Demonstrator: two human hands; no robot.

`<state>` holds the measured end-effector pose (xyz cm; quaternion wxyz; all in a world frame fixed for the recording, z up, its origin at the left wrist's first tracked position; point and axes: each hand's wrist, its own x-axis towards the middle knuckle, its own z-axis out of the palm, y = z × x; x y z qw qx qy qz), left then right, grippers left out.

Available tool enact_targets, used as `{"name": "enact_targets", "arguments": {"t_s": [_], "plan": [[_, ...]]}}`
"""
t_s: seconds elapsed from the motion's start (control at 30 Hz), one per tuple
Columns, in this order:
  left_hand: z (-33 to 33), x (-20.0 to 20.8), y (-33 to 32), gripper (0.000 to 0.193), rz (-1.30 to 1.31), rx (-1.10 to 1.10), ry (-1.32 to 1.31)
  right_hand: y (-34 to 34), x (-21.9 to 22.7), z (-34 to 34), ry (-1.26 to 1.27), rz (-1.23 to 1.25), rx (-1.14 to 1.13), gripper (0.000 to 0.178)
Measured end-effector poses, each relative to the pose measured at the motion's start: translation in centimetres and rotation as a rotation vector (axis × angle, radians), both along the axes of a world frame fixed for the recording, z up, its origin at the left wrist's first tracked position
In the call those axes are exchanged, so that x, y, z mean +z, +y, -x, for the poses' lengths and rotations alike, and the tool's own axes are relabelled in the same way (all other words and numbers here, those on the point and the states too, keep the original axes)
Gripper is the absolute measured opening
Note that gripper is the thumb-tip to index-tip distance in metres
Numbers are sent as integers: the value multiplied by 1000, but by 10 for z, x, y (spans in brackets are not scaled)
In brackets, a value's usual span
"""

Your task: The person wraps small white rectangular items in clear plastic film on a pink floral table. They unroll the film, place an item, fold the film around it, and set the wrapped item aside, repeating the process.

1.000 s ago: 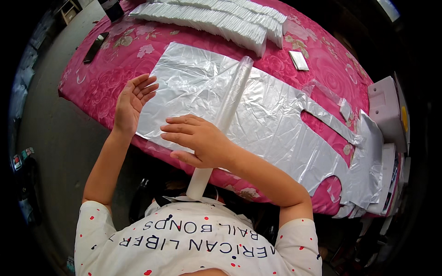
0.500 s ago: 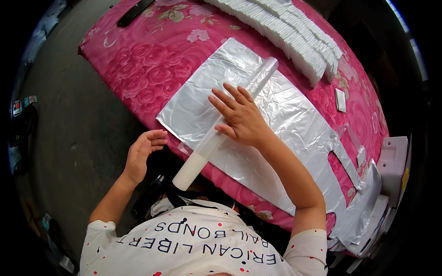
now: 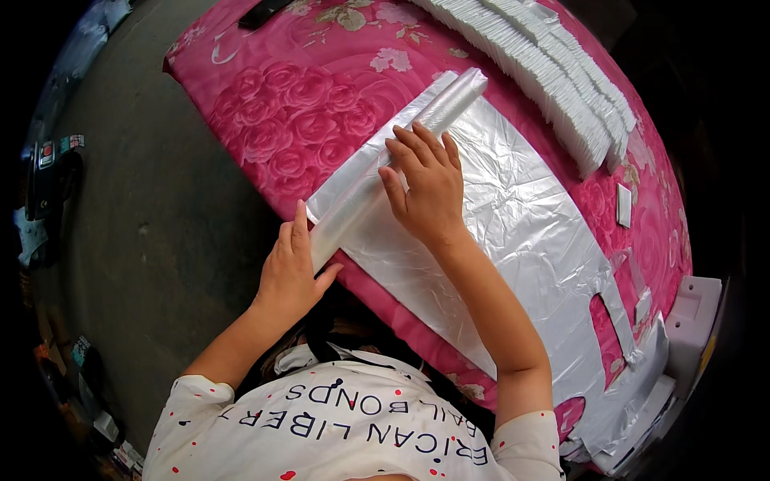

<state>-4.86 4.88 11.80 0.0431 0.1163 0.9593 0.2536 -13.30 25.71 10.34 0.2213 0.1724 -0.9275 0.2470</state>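
Note:
A long roll of thin translucent plastic [image 3: 361, 196] lies slantwise across a flattened plastic bag [image 3: 513, 208] with cut-out handles at its right end. My left hand [image 3: 289, 268] is at the roll's near end, with the forefinger along one side and the thumb on the other. On the middle of the roll rests my right hand [image 3: 425, 180], palm down, its fingers apart. Beyond that hand the roll's far end shows. A narrow strip of the bag lies to the left of the roll. The underside of both hands is hidden.
A pink flowered cloth [image 3: 281, 120] covers the table. At the back right stands a long row of folded white pieces [image 3: 545, 72]. A small white packet [image 3: 623, 205] lies near it. White boxes [image 3: 691, 321] stand off the right edge. A dark object [image 3: 261, 12] is at the far left.
The roll has moved left over the bag, and its near end has drawn in toward the table edge. My left hand has come from the air onto that end. My right hand stays on the roll.

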Motion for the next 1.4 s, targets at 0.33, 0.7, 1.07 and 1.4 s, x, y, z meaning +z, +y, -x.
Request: {"name": "enact_targets", "arguments": {"t_s": [0.33,0.7,1.07,1.4], "plan": [[6,18,-6,68,-411,-5,-369,-33,-19,18,12,152,-235,66],[-21,29,47,62,-1094,-102,-1177,26,65,-44,-578,1666,-31,55],[-32,25,79,58,-857,-399,-1345,60,56,-115,-383,1843,-131,61],[-45,43,100,91,-668,-394,-1213,72,33,-149,-340,1937,-327,54]]}}
